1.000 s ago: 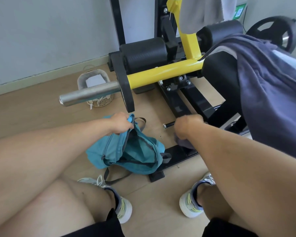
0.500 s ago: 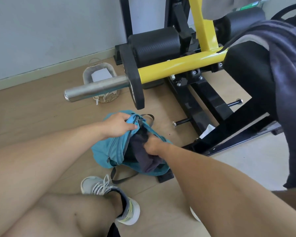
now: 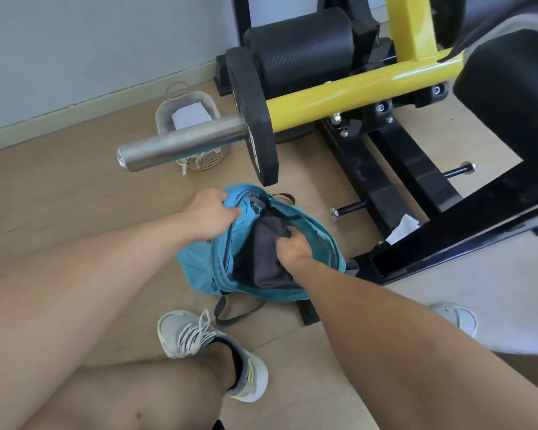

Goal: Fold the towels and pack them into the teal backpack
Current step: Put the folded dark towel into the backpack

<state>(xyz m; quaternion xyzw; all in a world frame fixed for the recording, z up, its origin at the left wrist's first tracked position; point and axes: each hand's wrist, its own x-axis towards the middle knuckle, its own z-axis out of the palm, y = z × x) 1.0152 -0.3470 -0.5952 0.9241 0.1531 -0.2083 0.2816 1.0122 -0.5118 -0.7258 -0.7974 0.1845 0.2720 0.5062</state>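
The teal backpack (image 3: pixel 261 262) lies on the wooden floor (image 3: pixel 59 197), mouth up, just beside the black base frame of the yellow weight machine (image 3: pixel 354 91). The left hand (image 3: pixel 210 214) grips the near-left rim of the opening, fingers curled over the fabric next to the zipper pull (image 3: pixel 255 207). The right hand (image 3: pixel 292 248) is inside the opening, fingers curled round a folded dark grey towel (image 3: pixel 266 259) that sits partly in the main compartment. How deep the towel reaches cannot be told.

Likely faults from this state:

1. Unfolding. The towel is held in a bunch at its upper edge. If it is pushed down against the compartment wall, friction may drag the layers apart and the fold will be lost.
2. Mouth collapse. The opening is held by the left hand alone. If that grip slackens, the soft rim may fall inward and block the towel.
3. Zipper snag. The towel passes close to the zipper teeth; loose pile may catch there.
4. Bag shift. The backpack is light and unsupported; a sideways push may slide it against the machine frame.
5. Head or arm contact. The steel loading sleeve (image 3: pixel 180 147) and the black weight plate (image 3: pixel 255 119) project directly above the backpack; rising carelessly risks a knock
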